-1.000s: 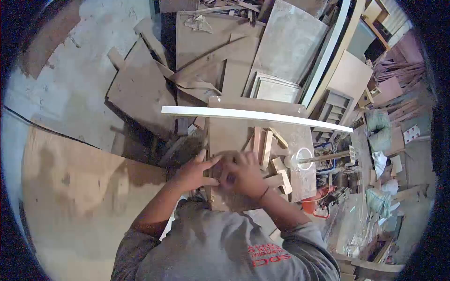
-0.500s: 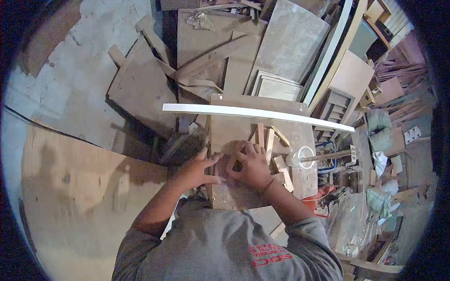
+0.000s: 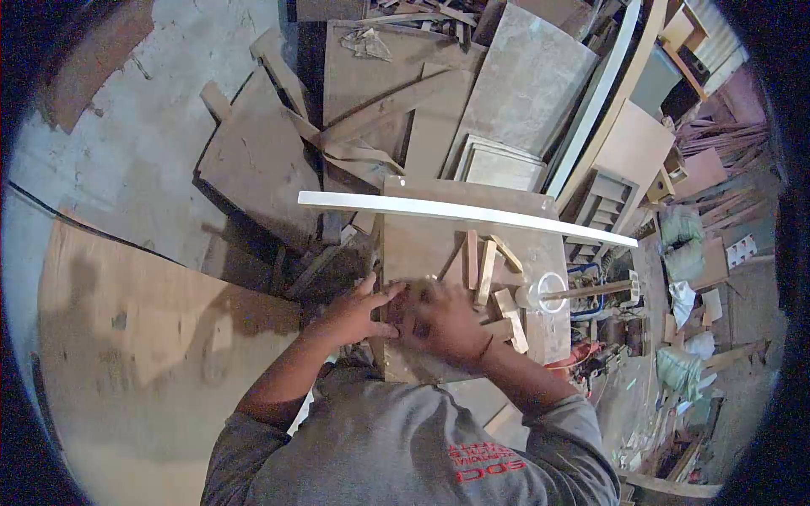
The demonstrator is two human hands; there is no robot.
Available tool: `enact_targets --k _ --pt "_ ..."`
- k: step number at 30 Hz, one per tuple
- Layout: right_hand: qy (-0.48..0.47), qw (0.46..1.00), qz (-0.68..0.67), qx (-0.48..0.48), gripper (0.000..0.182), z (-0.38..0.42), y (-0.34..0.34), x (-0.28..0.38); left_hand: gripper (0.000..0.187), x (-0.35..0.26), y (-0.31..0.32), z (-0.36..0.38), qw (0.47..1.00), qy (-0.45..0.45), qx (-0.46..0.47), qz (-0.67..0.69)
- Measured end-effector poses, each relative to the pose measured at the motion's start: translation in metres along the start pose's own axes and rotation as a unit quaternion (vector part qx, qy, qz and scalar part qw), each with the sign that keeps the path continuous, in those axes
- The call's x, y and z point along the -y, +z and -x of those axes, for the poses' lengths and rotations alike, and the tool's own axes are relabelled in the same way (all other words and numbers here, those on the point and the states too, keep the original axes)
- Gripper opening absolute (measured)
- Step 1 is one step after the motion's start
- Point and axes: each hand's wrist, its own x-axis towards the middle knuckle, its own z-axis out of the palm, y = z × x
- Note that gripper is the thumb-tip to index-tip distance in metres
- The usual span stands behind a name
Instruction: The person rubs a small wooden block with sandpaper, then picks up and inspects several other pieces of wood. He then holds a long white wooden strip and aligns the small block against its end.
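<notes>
My left hand (image 3: 353,316) reaches over the left edge of a small wooden worktop (image 3: 515,240), thumb and fingers spread beside a dark reddish-brown patch whose nature I cannot make out. My right hand (image 3: 460,327) is bent low over the worktop, fingers curled around something brown and smeared by motion. Just past it lie several short wood strips (image 3: 485,271). A white tub (image 3: 540,293) with a stick across it stands near the right edge. Along the far side, a long white strip (image 3: 464,218) spans the worktop and overhangs both ends.
Wooden panels (image 3: 523,84) and boards lean beyond the worktop. A large plywood sheet (image 3: 152,337) lies at the left. Red equipment (image 3: 582,352) stands low at the right, with filled sacks (image 3: 679,367) and scrap wood farther out.
My right hand has shifted slightly nearer to me and its fingers are now blurred. My left hand stays at the worktop's left edge. The view has tilted a little.
</notes>
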Motion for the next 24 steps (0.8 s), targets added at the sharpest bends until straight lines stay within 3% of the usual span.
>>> enact_targets --k 3,4,7,8,11,12,15,16,19,20,23,24 --pt "0.075 0.993 -0.029 -0.081 0.042 -0.008 -0.011 -0.004 0.089 -0.007 -0.005 0.001 0.996 -0.034 0.024 0.073" --pt "0.032 0.999 -0.039 -0.005 0.044 -0.003 -0.007 0.002 0.09 -0.001 -0.001 -0.002 0.997 -0.025 0.022 0.073" --pt "-0.131 0.987 0.081 -0.049 0.047 0.01 0.014 0.004 0.09 0.007 0.002 -0.005 0.998 -0.012 0.017 0.059" --pt "-0.111 0.993 0.026 -0.016 0.05 0.003 0.014 -0.008 0.091 0.002 0.001 -0.002 0.999 -0.015 0.011 0.049" --pt "0.08 0.996 -0.026 -0.031 0.051 -0.007 -0.013 -0.009 0.09 -0.011 -0.007 0.003 0.997 -0.028 0.022 0.067" --pt "0.077 0.996 -0.02 -0.048 0.051 -0.003 -0.007 -0.001 0.09 -0.011 -0.009 0.002 0.996 -0.033 0.028 0.079" --pt "-0.111 0.991 0.07 -0.04 0.051 0.012 0.014 0.007 0.09 0.006 0.006 -0.003 0.997 -0.017 0.017 0.076" --pt "-0.111 0.992 0.055 -0.023 0.049 0.01 0.009 0.004 0.09 0.003 0.002 -0.003 0.997 -0.016 0.016 0.075" --pt "0.097 0.994 -0.042 -0.018 0.045 -0.007 -0.016 -0.005 0.09 -0.008 -0.004 0.001 0.997 -0.025 0.025 0.075" --pt "0.106 0.993 -0.038 -0.02 0.047 -0.005 0.001 -0.014 0.09 -0.007 -0.002 0.001 0.997 -0.022 0.024 0.072" --pt "-0.085 0.993 0.079 -0.031 0.048 0.018 0.042 -0.013 0.09 0.008 0.008 -0.005 0.997 -0.007 0.031 0.071" --pt "-0.085 0.992 0.094 -0.002 0.051 0.022 0.033 -0.006 0.09 0.013 0.011 -0.007 0.997 -0.001 0.036 0.072"
